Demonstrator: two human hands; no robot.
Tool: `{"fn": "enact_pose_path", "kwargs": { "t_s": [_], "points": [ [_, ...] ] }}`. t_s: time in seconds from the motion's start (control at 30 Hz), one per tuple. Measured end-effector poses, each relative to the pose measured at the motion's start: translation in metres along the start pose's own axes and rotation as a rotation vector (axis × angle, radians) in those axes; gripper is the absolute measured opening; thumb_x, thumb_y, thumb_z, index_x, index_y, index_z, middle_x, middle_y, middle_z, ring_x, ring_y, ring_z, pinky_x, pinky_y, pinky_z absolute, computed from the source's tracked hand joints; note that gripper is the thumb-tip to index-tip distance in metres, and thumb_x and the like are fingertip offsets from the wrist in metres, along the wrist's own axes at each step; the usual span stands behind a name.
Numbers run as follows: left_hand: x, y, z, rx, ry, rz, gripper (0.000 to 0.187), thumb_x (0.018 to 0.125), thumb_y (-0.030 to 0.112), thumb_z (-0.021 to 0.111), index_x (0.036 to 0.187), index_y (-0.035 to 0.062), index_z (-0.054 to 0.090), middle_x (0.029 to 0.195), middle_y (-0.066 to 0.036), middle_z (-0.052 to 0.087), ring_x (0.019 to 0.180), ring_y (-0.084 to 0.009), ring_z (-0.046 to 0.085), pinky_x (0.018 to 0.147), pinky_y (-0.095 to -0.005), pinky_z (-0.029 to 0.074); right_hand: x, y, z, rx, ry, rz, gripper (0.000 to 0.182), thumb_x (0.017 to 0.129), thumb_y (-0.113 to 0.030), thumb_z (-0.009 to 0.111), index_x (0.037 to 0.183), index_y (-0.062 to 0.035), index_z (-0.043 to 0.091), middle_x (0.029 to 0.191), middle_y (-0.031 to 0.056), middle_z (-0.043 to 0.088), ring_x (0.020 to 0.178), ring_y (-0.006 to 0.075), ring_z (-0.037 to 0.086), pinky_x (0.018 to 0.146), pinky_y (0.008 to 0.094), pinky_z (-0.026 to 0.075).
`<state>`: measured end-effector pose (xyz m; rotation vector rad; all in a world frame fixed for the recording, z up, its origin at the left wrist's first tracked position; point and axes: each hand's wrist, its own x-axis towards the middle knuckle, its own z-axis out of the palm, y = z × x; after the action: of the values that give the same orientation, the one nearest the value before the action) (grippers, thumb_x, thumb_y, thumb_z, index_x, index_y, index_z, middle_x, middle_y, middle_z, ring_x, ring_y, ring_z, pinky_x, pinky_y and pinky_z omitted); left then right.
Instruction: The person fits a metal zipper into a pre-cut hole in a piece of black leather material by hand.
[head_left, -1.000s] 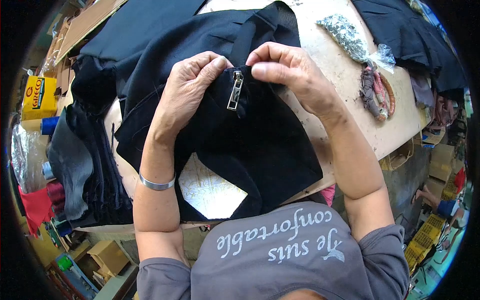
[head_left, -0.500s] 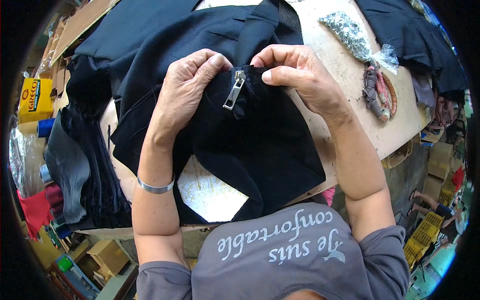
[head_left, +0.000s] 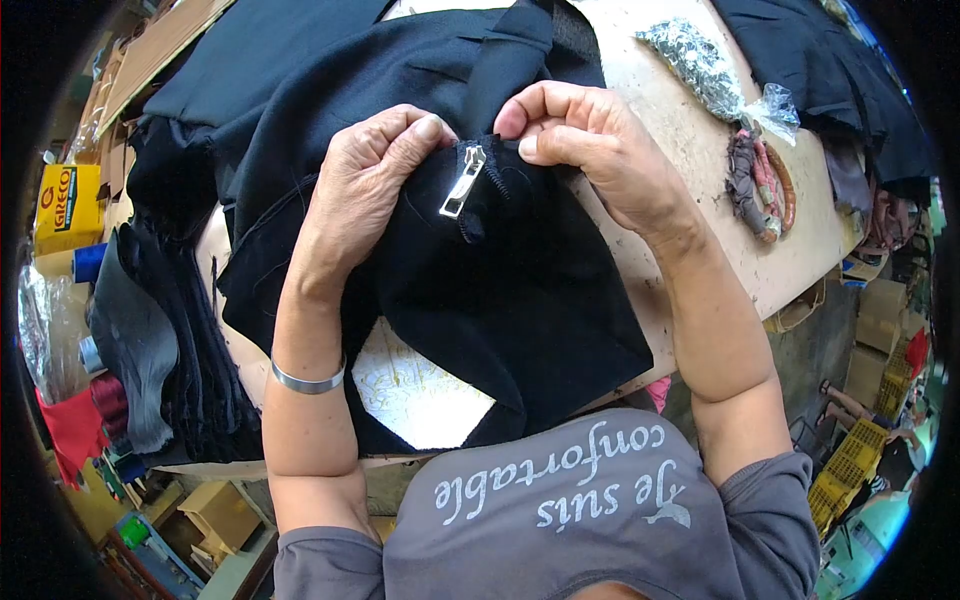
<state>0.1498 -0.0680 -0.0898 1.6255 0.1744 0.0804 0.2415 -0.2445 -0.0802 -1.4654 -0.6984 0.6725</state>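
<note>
My left hand (head_left: 375, 175) pinches the top edge of a black garment piece (head_left: 520, 300) between thumb and fingers. On the other side of the zipper, my right hand (head_left: 595, 145) grips the same edge, thumb and forefinger close together. Between the hands, a silver zipper pull (head_left: 464, 185) hangs tilted down to the left on a short black zipper. The garment piece drapes over the table toward my body. A white patterned cloth (head_left: 415, 390) shows beside its lower edge.
More black fabric (head_left: 330, 90) spreads behind my hands, with stacked dark pieces (head_left: 140, 340) at the left. A clear bag of small shiny parts (head_left: 690, 65) and cloth-wrapped loops (head_left: 762, 190) lie on the right of the table (head_left: 720, 280). A yellow box (head_left: 70, 210) stands far left.
The zipper pull has shifted slightly left and lies flatter. Both hands keep their hold on the cloth edge, the left a little lower and the right slightly to the left.
</note>
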Motion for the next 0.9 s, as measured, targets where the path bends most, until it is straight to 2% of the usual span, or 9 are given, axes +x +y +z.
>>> {"fn": "enact_pose_path", "kwargs": {
  "t_s": [0.1,0.2,0.3,0.9],
  "points": [
    [0.0002,-0.0008,-0.0002,0.018,0.002,0.008,0.019,0.083,0.018,0.053,0.082,0.002,0.062,0.07,-0.005,0.06,0.063,-0.009,0.057,0.059,-0.0163,0.047,-0.0015,-0.0019,-0.0014,-0.027,-0.042,0.051,0.018,0.075,-0.012,0.051,0.089,-0.0026,0.058,0.08,0.0007,0.056,0.076,0.0062,0.049,0.074,0.0184,0.039],
    [0.0005,-0.002,-0.001,0.016,-0.005,0.005,0.019,0.083,0.018,0.053,0.082,0.0022,0.062,0.07,-0.005,0.06,0.063,-0.0089,0.057,0.058,-0.0161,0.046,-0.0007,-0.001,-0.0014,-0.026,-0.04,0.038,0.018,0.075,-0.012,0.05,0.088,-0.0032,0.059,0.079,0.0006,0.055,0.076,0.006,0.05,0.074,0.0182,0.039],
    [0.0003,-0.0005,-0.0011,0.009,-0.01,-0.006,0.019,0.083,0.018,0.053,0.082,0.0023,0.062,0.07,-0.005,0.06,0.063,-0.0087,0.057,0.059,-0.0159,0.046,0.0,0.0006,-0.0006,0.009,-0.013,-0.032,0.016,0.073,-0.005,0.052,0.086,0.0008,0.058,0.078,0.0045,0.058,0.073,0.0098,0.053,0.07,0.0205,0.043],
    [-0.0017,0.0027,-0.0024,-0.056,-0.039,0.056,0.023,0.083,0.025,0.052,0.08,0.0035,0.062,0.071,-0.004,0.059,0.066,-0.0088,0.055,0.064,-0.0177,0.045,0.0019,0.0047,-0.0014,-0.051,-0.026,-0.098,0.016,0.073,-0.005,0.051,0.088,-0.0004,0.055,0.076,0.002,0.056,0.068,0.0057,0.052,0.067,0.0183,0.042]
  ]
}}
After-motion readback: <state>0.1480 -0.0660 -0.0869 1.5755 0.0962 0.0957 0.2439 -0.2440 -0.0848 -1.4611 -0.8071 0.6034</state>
